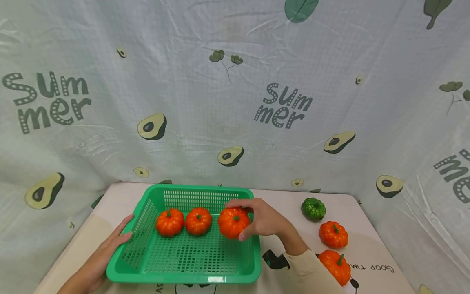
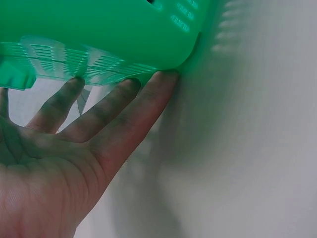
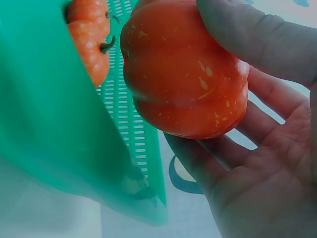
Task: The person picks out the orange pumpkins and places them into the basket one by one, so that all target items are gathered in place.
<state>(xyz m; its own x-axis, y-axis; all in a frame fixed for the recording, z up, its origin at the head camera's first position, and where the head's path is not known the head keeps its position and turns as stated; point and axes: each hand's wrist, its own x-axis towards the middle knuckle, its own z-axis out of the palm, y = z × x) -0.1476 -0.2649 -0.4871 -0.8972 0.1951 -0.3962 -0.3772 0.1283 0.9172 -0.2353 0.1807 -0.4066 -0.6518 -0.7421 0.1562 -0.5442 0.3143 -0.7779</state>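
My right hand (image 1: 266,218) holds a small orange pumpkin (image 1: 233,223) above the right side of a green plastic basket (image 1: 183,279). In the right wrist view, thumb and fingers curl round this pumpkin (image 3: 185,74), whose skin has pale yellow flecks. Two more orange pumpkins, a left one (image 1: 169,223) and a middle one (image 1: 198,221), sit side by side inside the basket toward the back. My left hand (image 1: 104,255) lies along the basket's left side. Its straight fingers (image 2: 131,116) touch the basket wall low down in the left wrist view.
Right of the basket, a green pumpkin (image 1: 313,209) stands on the table (image 1: 282,200), with an orange pumpkin (image 1: 333,234) in front of it. Another orange one (image 1: 335,265) is partly hidden by my right sleeve (image 1: 312,273). A printed cloth (image 1: 198,98) hangs behind the table.
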